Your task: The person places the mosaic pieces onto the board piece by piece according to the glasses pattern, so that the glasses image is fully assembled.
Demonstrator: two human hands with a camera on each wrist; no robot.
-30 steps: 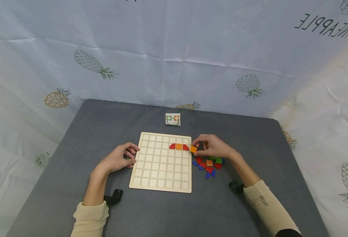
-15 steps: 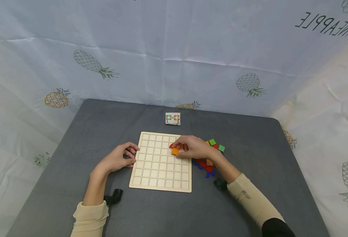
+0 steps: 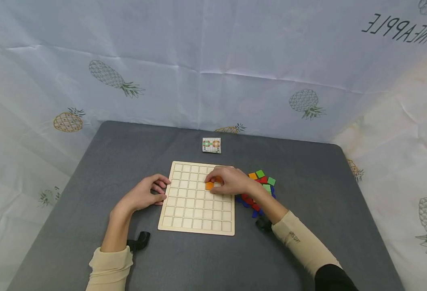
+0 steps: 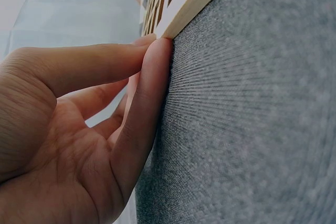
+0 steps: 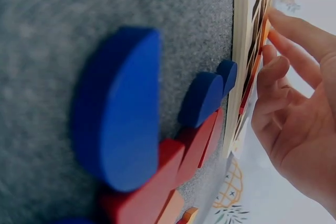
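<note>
My right hand (image 3: 231,180) is over the upper right part of the pale wooden grid board (image 3: 195,213), pinching an orange square tile (image 3: 209,186) between thumb and finger at the grid. Another orange tile (image 3: 218,179) shows just behind the fingers; the red quarter-round pieces in that row are mostly covered by the hand. In the right wrist view the right fingertips are low against the board (image 5: 240,51). At the board's left edge, my left hand (image 3: 148,192) touches the side with thumb and fingertips. The left wrist view shows these fingertips against the wooden edge (image 4: 197,6).
Right of the board lies a loose pile of colored pieces, with a green square (image 3: 271,181), a red piece (image 3: 255,206) and a blue rounded piece (image 5: 131,114). Behind the board, a small pattern card (image 3: 211,145) lies on the dark grey table (image 3: 144,149).
My right hand has carried the orange square leftward from beside the pile onto the board, just below the row of red and orange pieces. The left hand has stayed at the edge.
</note>
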